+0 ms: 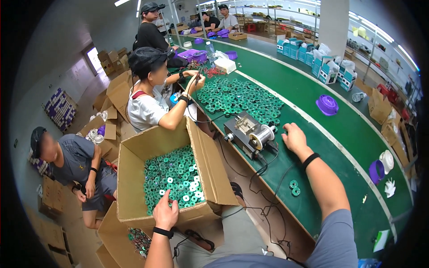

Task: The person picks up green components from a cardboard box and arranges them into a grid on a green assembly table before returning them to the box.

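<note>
A large open cardboard box [214,167] stands at my left, holding a heap of small round green circuit boards [167,172], some with white faces. My left hand [166,211] is at its near rim, index finger stretched over the boards and thumb apart; a small reddish patch beside the fingers is unclear. On the green bench, my right hand [295,137] is open with fingers bent down, just right of a black soldering device [243,131] carrying a solder wire spool [262,137]. Whether its fingertips touch a board is hard to see.
Many green boards [241,98] cover the bench [308,165] beyond the device; two lie near my right forearm. Black cables [263,207] hang at the bench edge. A co-worker [152,96] handles wires ahead; another person [73,158] sits left. A purple ring part [327,105] lies across the bench.
</note>
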A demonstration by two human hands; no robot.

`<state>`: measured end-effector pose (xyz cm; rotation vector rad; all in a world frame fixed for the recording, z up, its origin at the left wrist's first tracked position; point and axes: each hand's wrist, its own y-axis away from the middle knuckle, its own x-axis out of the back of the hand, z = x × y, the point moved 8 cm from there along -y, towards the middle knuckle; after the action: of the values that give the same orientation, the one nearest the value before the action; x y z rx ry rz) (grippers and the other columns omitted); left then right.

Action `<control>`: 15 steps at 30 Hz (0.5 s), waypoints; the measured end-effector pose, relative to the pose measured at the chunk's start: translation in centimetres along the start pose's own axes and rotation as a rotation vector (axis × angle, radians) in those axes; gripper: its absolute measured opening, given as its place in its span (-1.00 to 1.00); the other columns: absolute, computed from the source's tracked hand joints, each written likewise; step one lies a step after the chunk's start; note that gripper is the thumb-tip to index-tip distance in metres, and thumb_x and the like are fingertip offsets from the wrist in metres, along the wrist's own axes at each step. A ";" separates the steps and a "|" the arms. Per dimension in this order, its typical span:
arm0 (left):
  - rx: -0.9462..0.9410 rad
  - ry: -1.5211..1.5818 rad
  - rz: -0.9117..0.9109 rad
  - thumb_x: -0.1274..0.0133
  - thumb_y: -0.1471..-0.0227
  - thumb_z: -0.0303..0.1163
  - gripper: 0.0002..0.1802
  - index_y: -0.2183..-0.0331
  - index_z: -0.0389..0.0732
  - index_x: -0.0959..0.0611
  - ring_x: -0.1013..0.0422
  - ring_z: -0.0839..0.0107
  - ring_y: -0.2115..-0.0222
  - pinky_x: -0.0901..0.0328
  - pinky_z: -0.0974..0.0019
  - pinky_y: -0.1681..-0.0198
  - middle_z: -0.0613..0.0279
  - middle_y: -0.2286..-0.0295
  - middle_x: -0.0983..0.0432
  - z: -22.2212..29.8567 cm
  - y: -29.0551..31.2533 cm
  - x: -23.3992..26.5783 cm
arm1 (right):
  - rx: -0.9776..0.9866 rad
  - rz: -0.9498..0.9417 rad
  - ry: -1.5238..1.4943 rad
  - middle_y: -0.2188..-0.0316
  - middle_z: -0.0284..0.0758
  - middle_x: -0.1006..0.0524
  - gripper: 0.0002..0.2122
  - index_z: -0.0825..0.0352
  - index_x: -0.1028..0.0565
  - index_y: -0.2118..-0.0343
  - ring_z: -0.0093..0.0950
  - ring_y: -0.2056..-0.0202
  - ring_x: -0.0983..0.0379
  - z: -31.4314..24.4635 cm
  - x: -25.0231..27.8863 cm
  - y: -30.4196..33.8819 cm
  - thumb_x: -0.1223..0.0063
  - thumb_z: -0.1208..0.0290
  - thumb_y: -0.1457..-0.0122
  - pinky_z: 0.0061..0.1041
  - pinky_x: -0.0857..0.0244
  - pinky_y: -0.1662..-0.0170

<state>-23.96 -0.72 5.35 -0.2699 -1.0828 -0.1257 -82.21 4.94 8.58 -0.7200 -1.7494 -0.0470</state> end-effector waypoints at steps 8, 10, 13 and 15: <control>-0.060 0.452 0.073 -0.18 -0.08 -0.54 -0.45 -0.14 -0.26 -0.56 -0.55 0.30 0.36 -0.46 0.26 0.23 0.08 0.25 -0.61 -1.7 1.2 3.9 | 0.064 -0.324 -0.470 0.23 -0.27 -0.60 -0.74 0.38 -0.61 0.12 -0.50 0.30 -0.57 -12.6 16.8 8.5 -0.30 0.53 -0.10 -0.47 -0.48 0.25; -0.139 0.485 0.151 -0.15 -0.08 -0.60 -0.47 -0.12 -0.28 -0.57 -0.56 0.30 0.34 -0.46 0.28 0.20 0.08 0.24 -0.60 -2.0 1.4 6.2 | 0.219 -0.380 -0.508 0.23 -0.33 -0.59 -0.75 0.40 -0.62 0.14 -0.63 0.37 -0.52 -18.0 21.1 11.4 -0.30 0.61 -0.07 -0.59 -0.44 0.32; -0.140 0.355 0.253 -0.15 -0.06 -0.58 -0.47 -0.11 -0.29 -0.57 -0.54 0.23 0.22 -0.43 0.20 0.07 0.06 0.22 -0.59 -6.2 1.2 9.7 | 0.500 -0.420 -0.638 0.19 -0.31 -0.59 -0.72 0.37 -0.65 0.15 -0.65 0.37 -0.50 -26.7 22.9 13.6 -0.30 0.64 -0.02 -0.64 -0.43 0.35; -0.086 0.114 0.328 -0.16 -0.05 -0.53 -0.45 -0.13 -0.27 -0.56 -0.48 0.10 0.07 -0.36 0.10 -0.09 0.01 0.12 -0.55 -11.3 0.6 11.2 | 0.643 -0.493 -0.686 0.18 -0.28 -0.60 -0.69 0.37 -0.64 0.11 -0.60 0.38 -0.52 -32.5 21.8 14.1 -0.28 0.63 -0.02 -0.59 -0.45 0.36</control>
<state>-8.98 -2.98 10.19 -0.5080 -0.9080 0.1053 -50.04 13.20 33.58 0.2140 -2.3761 0.4563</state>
